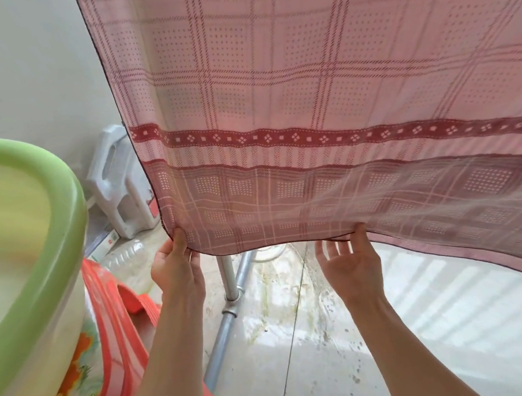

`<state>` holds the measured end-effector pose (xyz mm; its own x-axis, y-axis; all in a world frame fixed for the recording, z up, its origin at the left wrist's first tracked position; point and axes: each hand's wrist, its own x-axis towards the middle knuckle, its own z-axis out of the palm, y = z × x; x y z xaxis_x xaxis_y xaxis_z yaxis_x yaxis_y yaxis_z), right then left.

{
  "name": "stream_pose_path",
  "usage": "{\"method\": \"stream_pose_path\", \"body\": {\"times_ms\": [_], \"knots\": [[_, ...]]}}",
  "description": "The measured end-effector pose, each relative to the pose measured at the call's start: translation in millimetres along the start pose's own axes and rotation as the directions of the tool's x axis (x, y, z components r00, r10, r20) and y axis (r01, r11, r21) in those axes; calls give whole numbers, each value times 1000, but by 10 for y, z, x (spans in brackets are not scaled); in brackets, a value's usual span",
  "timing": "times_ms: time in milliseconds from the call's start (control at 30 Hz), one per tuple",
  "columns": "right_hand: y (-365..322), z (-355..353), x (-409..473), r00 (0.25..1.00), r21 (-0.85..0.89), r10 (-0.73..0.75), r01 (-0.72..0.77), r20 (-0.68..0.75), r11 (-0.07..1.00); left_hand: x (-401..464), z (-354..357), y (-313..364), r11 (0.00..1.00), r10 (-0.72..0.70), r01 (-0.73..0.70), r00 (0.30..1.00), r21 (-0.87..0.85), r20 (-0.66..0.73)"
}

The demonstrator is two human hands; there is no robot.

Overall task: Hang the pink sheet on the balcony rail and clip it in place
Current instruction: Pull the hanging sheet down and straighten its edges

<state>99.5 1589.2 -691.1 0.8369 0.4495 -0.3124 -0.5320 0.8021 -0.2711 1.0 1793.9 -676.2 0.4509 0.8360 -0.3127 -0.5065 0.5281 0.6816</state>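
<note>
2 hands are at the bottom hem of the pink sheet (pixel 321 88), which already hangs down from somewhere above the frame; I cannot see the rail it hangs on, nor any clip. I judge the step in hand to be spreading and straightening the hung cloth, with clipping not yet done. My left hand (pixel 176 270), at about 7 o'clock from the sheet's middle, pinches the lower left corner, thumb on the near face and fingers (pixel 191 258) tucked behind. My right hand (pixel 351 265), near 6 o'clock, is spread open, palm toward me, its fingertips just touching the hem from below without gripping it. The hem sags and drifts lower toward 4 o'clock. Next I would need a grip with the right hand, an even pull along the hem, then a reach up for clips, wherever those lie.
</note>
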Motion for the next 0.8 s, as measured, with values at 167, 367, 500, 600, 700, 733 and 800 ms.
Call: {"method": "stream_pose_path", "body": {"times_ms": [167,367,500,600,700,733,800], "knots": [[-441,-61,-65,995,-14,-103,102,-5,995,-15,61,-30,999,34,-32,997,30,-70],[-1017,-285,-218,975,20,-219,218,33,976,-115,130,-165,1000,2,-2,1000,27,-3],[-1320,-440,-286,975,-63,-223,223,10,973,-152,139,-192,999,5,-5,1000,41,-7],[-1389,-462,-294,962,-89,-259,252,-82,964,-163,108,-195,997,37,-35,999,73,-28],[-1364,-422,-256,953,-67,-279,272,-116,960,-182,102,-218,994,58,-55,998,91,-29],[-1340,-417,-258,951,-63,-280,274,-128,960,-179,101,-222,994,60,-56,997,91,-40],[-1298,-437,-262,948,-52,-281,276,-150,960,-169,105,-219,994,66,-60,996,89,-62]]}}
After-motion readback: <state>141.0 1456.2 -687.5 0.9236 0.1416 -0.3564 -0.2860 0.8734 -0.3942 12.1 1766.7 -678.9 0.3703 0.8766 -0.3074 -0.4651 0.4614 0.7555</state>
